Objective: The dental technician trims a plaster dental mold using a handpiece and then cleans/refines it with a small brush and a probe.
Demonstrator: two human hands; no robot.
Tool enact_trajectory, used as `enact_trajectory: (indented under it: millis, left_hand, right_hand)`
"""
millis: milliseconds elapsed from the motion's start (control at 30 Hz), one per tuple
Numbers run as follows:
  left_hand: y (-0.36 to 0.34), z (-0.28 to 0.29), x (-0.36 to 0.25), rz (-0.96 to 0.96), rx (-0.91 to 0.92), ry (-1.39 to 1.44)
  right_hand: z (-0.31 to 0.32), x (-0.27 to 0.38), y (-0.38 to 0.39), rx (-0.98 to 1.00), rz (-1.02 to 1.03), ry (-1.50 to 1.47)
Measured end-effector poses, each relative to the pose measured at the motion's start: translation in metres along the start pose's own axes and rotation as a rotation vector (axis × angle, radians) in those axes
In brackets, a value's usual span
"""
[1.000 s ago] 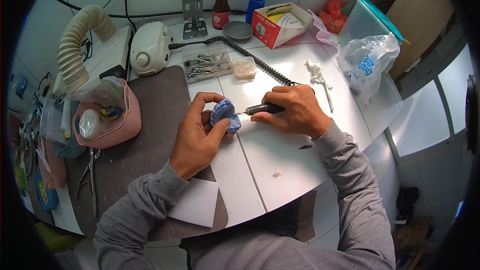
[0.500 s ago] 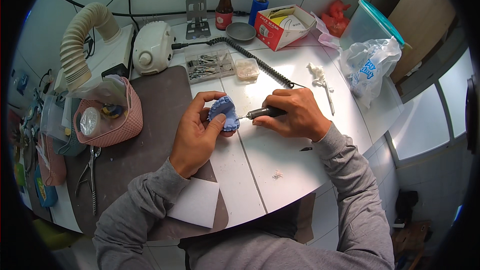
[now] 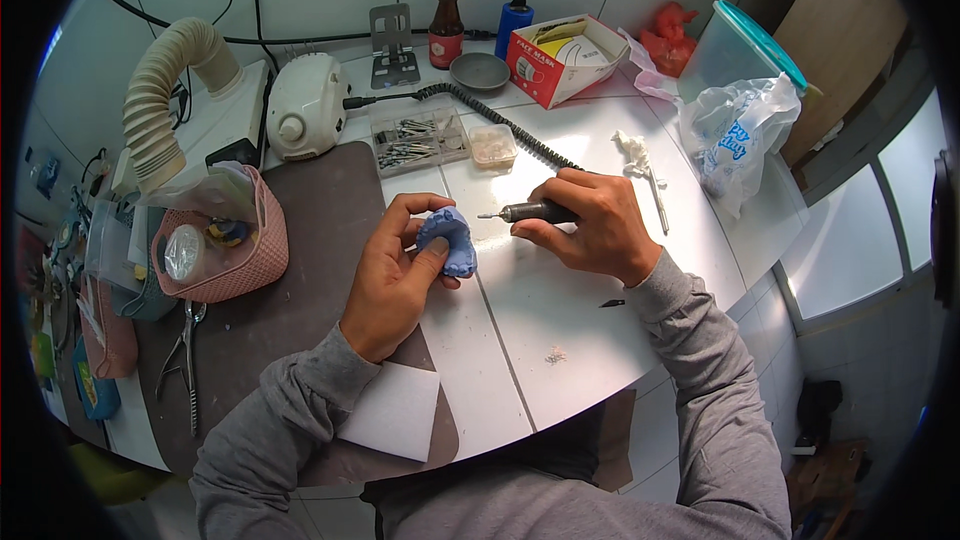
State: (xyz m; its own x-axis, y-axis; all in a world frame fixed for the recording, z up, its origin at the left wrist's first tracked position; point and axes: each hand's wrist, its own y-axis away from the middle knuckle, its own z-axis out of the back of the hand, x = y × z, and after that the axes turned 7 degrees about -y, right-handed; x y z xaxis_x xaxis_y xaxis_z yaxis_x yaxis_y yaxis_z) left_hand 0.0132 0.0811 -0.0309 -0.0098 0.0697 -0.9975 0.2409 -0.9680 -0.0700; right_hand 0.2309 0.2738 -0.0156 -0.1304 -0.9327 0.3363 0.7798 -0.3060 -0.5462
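Note:
A blue dental cast with a row of teeth is gripped in my left hand, thumb across its inner side and fingers behind it. My right hand is closed round a black rotary handpiece. Its thin metal bit points left, a short gap away from the cast. From under the right hand a coiled black cord runs back to a white control unit. Part of the cast is hidden by the left thumb and fingers.
Behind the hands stand a case of burs and a small clear box. A pink basket and pliers lie left; a thin tool and plastic bag right. A small dark blade and shavings lie near.
The handpiece bit has come away from the cast, leaving a gap. My left hand has tilted the cast, turning its inner side more to the right.

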Motion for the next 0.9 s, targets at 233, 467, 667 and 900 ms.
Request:
enact_trajectory:
  millis: [233, 467, 667, 900]
  left_hand:
    - [0.0011, 0.0049, 0.0018, 0.036, -0.006, 0.055]
    - [0.0010, 0.0052, -0.0016, 0.060, 0.002, 0.348]
    - [0.0005, 0.0028, 0.0027, -0.010, -0.013, 0.003]
    - [0.0012, 0.0024, 0.0040, 0.011, -0.031, 0.043]
  right_hand:
    - [0.0043, -0.0021, 0.0000, -0.004, -0.023, -0.049]
    - [0.0038, -0.0051, 0.0008, -0.007, -0.037, -0.061]
    - [0.0036, -0.0072, 0.0002, 0.002, -0.036, -0.048]
    - [0.0028, -0.0063, 0.0007, 0.001, -0.026, -0.042]
